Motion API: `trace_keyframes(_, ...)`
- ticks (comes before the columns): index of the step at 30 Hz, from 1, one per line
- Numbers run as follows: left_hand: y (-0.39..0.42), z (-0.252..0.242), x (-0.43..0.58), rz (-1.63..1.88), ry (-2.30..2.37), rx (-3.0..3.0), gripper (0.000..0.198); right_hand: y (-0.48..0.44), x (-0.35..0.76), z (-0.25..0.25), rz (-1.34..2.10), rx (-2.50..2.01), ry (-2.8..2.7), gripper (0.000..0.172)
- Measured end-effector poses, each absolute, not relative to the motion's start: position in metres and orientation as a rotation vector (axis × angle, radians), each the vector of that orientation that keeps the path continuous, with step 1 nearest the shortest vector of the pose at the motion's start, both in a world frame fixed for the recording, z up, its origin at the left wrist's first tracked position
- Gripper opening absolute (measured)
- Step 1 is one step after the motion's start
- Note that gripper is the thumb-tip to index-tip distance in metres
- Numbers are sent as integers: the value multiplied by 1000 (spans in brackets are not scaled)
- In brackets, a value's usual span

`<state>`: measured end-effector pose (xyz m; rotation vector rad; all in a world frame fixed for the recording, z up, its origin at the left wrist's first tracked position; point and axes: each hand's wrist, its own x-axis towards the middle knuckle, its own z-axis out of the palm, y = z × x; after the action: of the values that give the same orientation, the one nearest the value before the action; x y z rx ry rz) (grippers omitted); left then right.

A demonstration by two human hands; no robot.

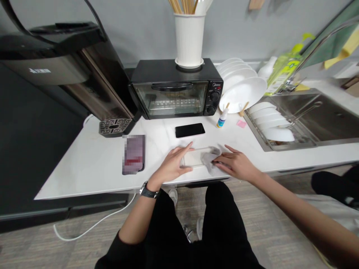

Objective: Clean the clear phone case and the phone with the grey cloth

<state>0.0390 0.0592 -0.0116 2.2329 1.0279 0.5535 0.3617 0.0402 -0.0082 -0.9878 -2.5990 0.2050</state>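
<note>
The left hand (172, 162) brackets one end of a clear case (193, 157) lying flat on the counter (84, 164) near its front edge, thumb along the near side and fingers along the far one, a spread hold that seems meant to stop it sliding. The right hand (237, 162) has its fingers gathered on a crumpled cloth (209, 160) at the other end, pinching it, with one finger held out free. The case is a shallow, round-cornered rectangle with a slim rim, probably soft plastic, though its see-through surface is hard to read against the pale stone. The cloth is thin, greyish and limp. Just beyond, a glossy black phone (190, 130) lies flat, and a small white plastic bottle (221, 118) stands upright, likely set there for easy reach.
</note>
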Motion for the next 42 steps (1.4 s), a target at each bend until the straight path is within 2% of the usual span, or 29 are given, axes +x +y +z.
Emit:
trace_keyframes(3, 61, -13, 40, 563, 1028, 2235, 111, 49, 338, -14, 96, -1026, -2598, 36)
trace_keyframes(6, 60, -12, 39, 590, 1012, 2220, 108, 44, 283, -17, 230, -988, -2566, 44)
trace_keyframes(8, 60, -11, 37, 606, 975, 2209, 104, 35, 254, -16, 327, -932, -2564, 59)
trace_keyframes(9, 59, -11, 36, 609, 958, 2205, 102, 30, 247, -15, 367, -917, -2562, 60)
trace_keyframes(11, 59, -11, 34, 604, 955, 2204, 102, 20, 253, -11, 423, -916, -2550, 56)
trace_keyframes(13, 59, -11, 34, 588, 979, 2208, 105, 14, 281, -8, 444, -953, -2543, 45)
trace_keyframes(17, 60, -12, 37, 573, 1011, 2213, 108, 17, 343, -9, 249, -1156, -2530, 34)
trace_keyframes(21, 61, -12, 41, 573, 1045, 2214, 106, 30, 316, -15, 141, -1214, -2528, 52)
trace_keyframes(22, 61, -12, 41, 578, 1050, 2209, 104, 32, 296, -16, 155, -1211, -2513, 58)
trace_keyframes(24, 61, -12, 39, 602, 1034, 2197, 101, 31, 257, -15, 293, -1097, -2525, 57)
trace_keyframes(25, 60, -13, 38, 617, 1019, 2193, 100, 28, 243, -14, 326, -1080, -2514, 62)
trace_keyframes(28, 59, -13, 35, 624, 993, 2199, 102, 17, 244, -8, 403, -1039, -2507, 54)
trace_keyframes(31, 59, -12, 35, 597, 1023, 2211, 103, 9, 294, -4, 378, -1129, -2491, 36)
trace_keyframes(33, 59, -12, 36, 591, 1039, 2212, 102, 11, 325, -3, 303, -1235, -2493, 31)
trace_keyframes(35, 60, -12, 39, 581, 1045, 2216, 103, 20, 334, -3, 214, -1311, -2495, 33)
trace_keyframes(38, 61, -12, 40, 596, 1075, 2215, 101, 33, 300, -9, 156, -1290, -2461, 46)
trace_keyframes(42, 60, -11, 37, 630, 1051, 2197, 93, 30, 238, -14, 323, -1055, -2451, 55)
